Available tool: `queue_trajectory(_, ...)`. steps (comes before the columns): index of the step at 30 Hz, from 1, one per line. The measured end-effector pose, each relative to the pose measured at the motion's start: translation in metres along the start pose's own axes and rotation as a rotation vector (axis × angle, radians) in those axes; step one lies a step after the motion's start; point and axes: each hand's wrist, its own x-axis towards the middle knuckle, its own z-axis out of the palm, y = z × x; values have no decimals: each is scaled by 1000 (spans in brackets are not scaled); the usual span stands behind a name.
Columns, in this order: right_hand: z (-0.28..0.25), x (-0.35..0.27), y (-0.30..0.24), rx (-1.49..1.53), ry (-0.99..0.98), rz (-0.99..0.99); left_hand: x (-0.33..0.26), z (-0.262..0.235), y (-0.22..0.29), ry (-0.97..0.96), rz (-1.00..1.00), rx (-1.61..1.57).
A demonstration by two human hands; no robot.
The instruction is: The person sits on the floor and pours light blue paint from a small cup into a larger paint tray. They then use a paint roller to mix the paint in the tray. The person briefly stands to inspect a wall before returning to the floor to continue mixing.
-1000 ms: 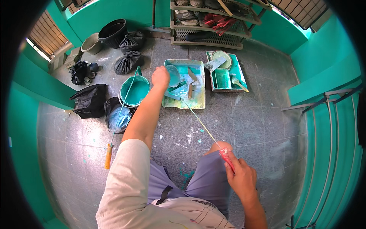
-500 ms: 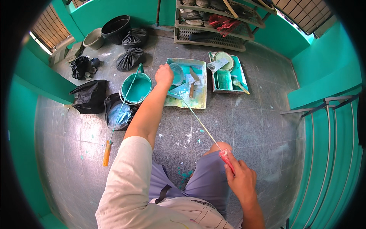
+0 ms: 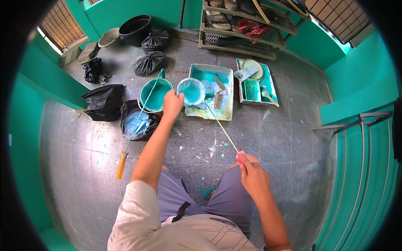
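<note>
My left hand [image 3: 172, 104] grips a clear plastic tub [image 3: 191, 92] with teal paint inside, tilted over the left part of a paint-stained tray [image 3: 224, 112]. In my right hand [image 3: 253, 175] is the red handle of a paint roller [image 3: 226, 136]. Its long wire frame reaches up to the tray's near left part, where the tub and hand partly hide the roller end. A wooden-handled trowel [image 3: 217, 93] lies in the tray. Left of it stands a bucket of teal paint [image 3: 157, 98], with a second roller's orange handle [image 3: 121, 165] hanging out past its near side.
A smaller tray [image 3: 274, 85] on the right holds a round lid [image 3: 252, 69], a scraper [image 3: 245, 74] and a paintbrush [image 3: 269, 97]. Black bags [image 3: 102, 102], one with blue contents [image 3: 136, 124], sit at left. A shoe rack [image 3: 247, 46] stands behind; a metal rack [image 3: 363, 146] leans at right.
My left hand has lifted the tub out of the tray and brought it nearer, tilting it. My right hand has moved slightly up and left with the roller handle.
</note>
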Motion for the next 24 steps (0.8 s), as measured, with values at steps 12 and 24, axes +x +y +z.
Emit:
queue_trajectory(12, 43, 56, -14, -80, -11, -189, -218, -19, -116, -140, -323, -11)
queue_trajectory(24, 22, 55, -41, -152, -83, -152, -237, 13, -151, -202, -359, -53)
